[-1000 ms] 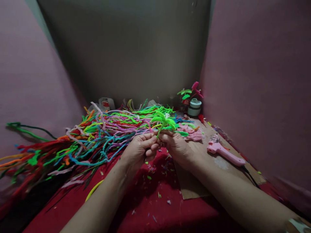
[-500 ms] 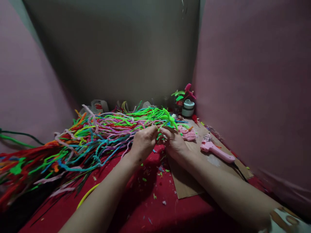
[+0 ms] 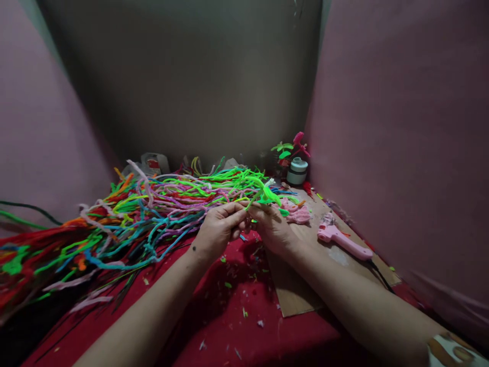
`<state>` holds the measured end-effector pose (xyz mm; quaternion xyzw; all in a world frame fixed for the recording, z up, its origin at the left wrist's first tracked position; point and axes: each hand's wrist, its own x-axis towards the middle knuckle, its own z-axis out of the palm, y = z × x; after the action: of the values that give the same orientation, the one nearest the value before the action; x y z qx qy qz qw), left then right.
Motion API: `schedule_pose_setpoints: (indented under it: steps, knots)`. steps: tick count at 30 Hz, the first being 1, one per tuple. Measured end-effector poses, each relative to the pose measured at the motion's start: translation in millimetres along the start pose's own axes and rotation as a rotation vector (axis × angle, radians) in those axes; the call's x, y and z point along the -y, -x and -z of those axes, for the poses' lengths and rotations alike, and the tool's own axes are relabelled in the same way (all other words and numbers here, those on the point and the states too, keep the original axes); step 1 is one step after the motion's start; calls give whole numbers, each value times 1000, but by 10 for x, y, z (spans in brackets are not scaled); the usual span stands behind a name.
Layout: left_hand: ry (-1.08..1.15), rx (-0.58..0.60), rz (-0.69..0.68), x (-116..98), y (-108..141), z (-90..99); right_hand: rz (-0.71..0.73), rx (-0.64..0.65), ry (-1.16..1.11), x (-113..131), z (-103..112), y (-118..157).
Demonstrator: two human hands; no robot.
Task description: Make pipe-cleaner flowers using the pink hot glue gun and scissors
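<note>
A bright green pipe-cleaner piece [image 3: 270,195], looped like leaves or petals, sticks up between my hands above the red cloth. My right hand [image 3: 274,228] grips it low down, with its fingers curled. Thumb and fingertips of my left hand [image 3: 221,223] are pinched at the thin green stem, close against the right fingers. The exact hold of the fingertips is partly hidden. Just behind both hands lies a big heap of coloured pipe cleaners [image 3: 179,199].
To the right, a pink glue gun [image 3: 344,242] with a black cord lies on a cardboard sheet [image 3: 296,290]. A pale jar [image 3: 297,172] and finished-looking pipe-cleaner flowers [image 3: 300,145] stand at the back. Small scraps dot the red cloth [image 3: 229,326]. Pink sheets [image 3: 401,127] flank both sides.
The green piece has tilted and turned between my fingers. My left hand has shifted slightly left, with its thumb now showing along the stem. The view has moved a little.
</note>
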<state>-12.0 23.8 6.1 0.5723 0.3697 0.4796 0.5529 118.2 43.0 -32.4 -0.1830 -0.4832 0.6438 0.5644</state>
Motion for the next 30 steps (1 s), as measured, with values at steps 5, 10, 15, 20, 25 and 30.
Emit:
schedule_pose_setpoints:
  steps: [5,10,15,20,25,30]
  knots:
    - [169,64,112,73,39,69,-75,27,-27,-71,47,-12]
    - [222,114,181,81,63,67,-57,-27,44,-118,57,5]
    - [-340,-64,-99,145,130,37,-7,-122,118,-116,-31,67]
    - [-708,-173,-388,271,221,50,86,-171,206,-50,-135,129]
    - [-342,-130,-158,216,239,-2,65,-107,240,-42,-138,149]
    - [-17,-10,-65,190,198,17,37,15,289,-14,-125,152]
